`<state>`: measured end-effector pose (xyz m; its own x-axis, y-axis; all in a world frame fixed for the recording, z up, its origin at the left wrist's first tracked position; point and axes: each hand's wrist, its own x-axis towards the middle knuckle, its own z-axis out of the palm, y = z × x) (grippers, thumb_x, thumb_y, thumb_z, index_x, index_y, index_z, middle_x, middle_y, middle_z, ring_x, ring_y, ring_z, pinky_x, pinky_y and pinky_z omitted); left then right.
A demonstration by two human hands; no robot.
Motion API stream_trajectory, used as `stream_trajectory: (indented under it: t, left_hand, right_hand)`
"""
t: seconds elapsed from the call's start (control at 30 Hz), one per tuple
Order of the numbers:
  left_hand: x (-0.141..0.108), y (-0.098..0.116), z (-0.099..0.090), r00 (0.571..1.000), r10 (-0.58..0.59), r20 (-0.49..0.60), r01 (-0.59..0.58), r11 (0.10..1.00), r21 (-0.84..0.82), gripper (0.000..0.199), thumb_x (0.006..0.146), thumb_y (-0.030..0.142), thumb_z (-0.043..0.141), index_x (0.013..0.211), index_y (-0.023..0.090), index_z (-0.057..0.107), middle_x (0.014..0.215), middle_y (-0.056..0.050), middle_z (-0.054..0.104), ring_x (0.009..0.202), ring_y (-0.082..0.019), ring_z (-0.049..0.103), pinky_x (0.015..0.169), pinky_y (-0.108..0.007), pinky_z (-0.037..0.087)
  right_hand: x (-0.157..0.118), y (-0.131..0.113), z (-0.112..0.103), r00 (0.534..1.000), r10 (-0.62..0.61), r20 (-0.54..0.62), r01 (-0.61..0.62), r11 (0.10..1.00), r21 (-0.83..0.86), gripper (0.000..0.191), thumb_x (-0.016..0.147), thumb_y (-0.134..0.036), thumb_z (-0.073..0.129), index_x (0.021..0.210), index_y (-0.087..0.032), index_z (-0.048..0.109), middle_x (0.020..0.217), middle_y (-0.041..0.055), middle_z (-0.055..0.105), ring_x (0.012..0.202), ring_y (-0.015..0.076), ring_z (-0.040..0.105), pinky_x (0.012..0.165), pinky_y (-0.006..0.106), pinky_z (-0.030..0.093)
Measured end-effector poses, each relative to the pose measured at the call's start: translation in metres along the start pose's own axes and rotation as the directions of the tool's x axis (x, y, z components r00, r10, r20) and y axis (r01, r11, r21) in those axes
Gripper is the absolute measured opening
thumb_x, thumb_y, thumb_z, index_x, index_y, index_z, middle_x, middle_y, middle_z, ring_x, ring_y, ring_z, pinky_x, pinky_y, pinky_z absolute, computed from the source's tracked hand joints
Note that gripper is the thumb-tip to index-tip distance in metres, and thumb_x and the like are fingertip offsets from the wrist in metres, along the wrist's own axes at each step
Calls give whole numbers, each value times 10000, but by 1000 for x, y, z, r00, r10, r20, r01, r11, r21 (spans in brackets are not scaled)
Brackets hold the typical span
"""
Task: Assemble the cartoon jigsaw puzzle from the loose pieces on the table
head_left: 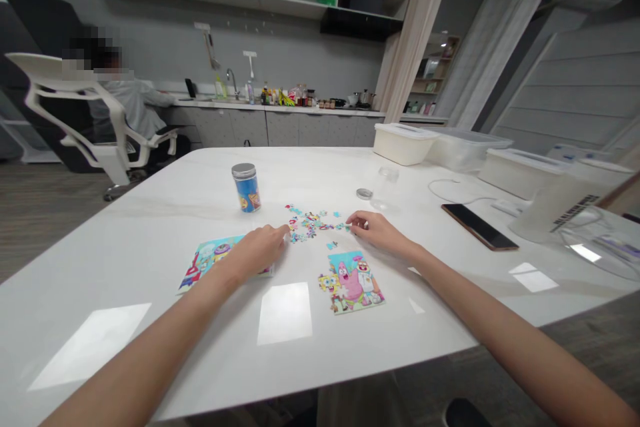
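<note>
White table (150, 227) filling the view; beyond it, kitchen counter (280, 107), and at far left a seated person (127, 107) in a white chair (65, 103). Along the table's right side, plastic boxes (405, 143) and a phone (479, 227). Mid-table, upright blue jar (246, 192) with silver cap (243, 170); further right, small round lid (365, 193). Two cartoon picture sheets lying flat: left sheet (210, 263), just under the left hand (257, 252), and right sheet (350, 283), nearer the table's edge. Puzzle pieces (310, 225) in a loose scatter between the hands. Hands apart, fingertips at opposite edges of the scatter, right hand (375, 230) on the far side. Grip on any piece: cannot tell.
</note>
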<state>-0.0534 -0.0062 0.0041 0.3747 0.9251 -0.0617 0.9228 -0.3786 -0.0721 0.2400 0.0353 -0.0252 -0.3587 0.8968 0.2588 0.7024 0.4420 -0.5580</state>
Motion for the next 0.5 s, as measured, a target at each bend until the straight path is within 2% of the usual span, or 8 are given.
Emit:
stream_trajectory:
  t: [0.1, 0.2, 0.33, 0.5]
  left_hand:
    - [0, 0, 1, 1000, -8, 7, 8, 1000, -1, 430, 965, 201, 343, 1368, 171, 492, 992, -166, 705, 923, -291, 690, 763, -362, 496]
    - [-1, 1, 0, 1000, 3, 26, -3, 1000, -3, 442, 976, 197, 321, 1386, 209, 485, 982, -150, 710, 906, -287, 698, 758, -363, 496]
    - [-2, 1, -1, 1000, -7, 25, 7, 1000, 6, 398, 978, 197, 325, 1333, 154, 500, 941, -158, 702, 906, -287, 691, 745, -355, 494]
    - [-2, 3, -3, 1000, 11, 8, -12, 999, 39, 423, 965, 182, 334, 1370, 164, 455, 878, -130, 700, 837, -254, 687, 710, -323, 486]
  right_hand:
    - [1, -3, 0, 999, -8, 31, 5, 997, 82, 184, 844, -141, 531, 946, -184, 678, 816, 30, 722, 732, 158, 626, 690, 278, 464]
    - [2, -4, 1, 1000, 4, 4, -4, 994, 105, 200, 836, -116, 521, 940, -185, 678, 855, 39, 731, 782, 168, 658, 717, 282, 481]
    - [2, -1, -2, 998, 44, -53, -42, 999, 30, 239, 798, -71, 510, 928, -166, 687, 925, 68, 724, 834, 180, 655, 727, 280, 483]
    - [1, 1, -10, 996, 85, -3, -85, 994, -64, 314, 705, -7, 508, 907, -158, 694, 808, 39, 714, 728, 165, 619, 687, 270, 458]
